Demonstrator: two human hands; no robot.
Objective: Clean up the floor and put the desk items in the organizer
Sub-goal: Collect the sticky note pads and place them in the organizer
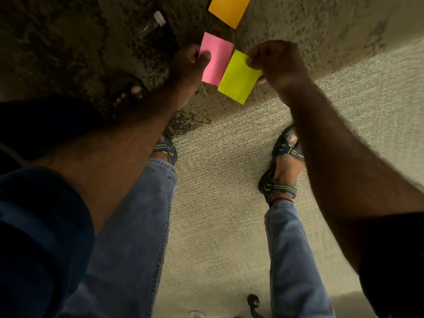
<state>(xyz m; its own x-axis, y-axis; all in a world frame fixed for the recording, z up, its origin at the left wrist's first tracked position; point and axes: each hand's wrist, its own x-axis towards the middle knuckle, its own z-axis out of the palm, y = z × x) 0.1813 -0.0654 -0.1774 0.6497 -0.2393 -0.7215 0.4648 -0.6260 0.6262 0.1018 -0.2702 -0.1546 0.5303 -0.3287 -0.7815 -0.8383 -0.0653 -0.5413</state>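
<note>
My left hand [187, 67] pinches a pink sticky-note pad [218, 57] by its left edge, held above the carpet. My right hand [278, 61] grips a yellow-green sticky-note pad [238, 78] at its right edge; that pad overlaps the pink one's lower right corner. An orange sticky-note pad [229, 9] lies on the carpet farther ahead, at the top of the view. A small clear vial with a white cap [152, 24] lies on the dark carpet to the upper left of my left hand.
I stand on beige carpet [218, 180] with my sandalled feet [278, 171] apart; the floor ahead is in deep shadow. Another person's bare toes [128, 96] show at the left. A black chair caster [253, 302] sits behind my feet at the bottom edge.
</note>
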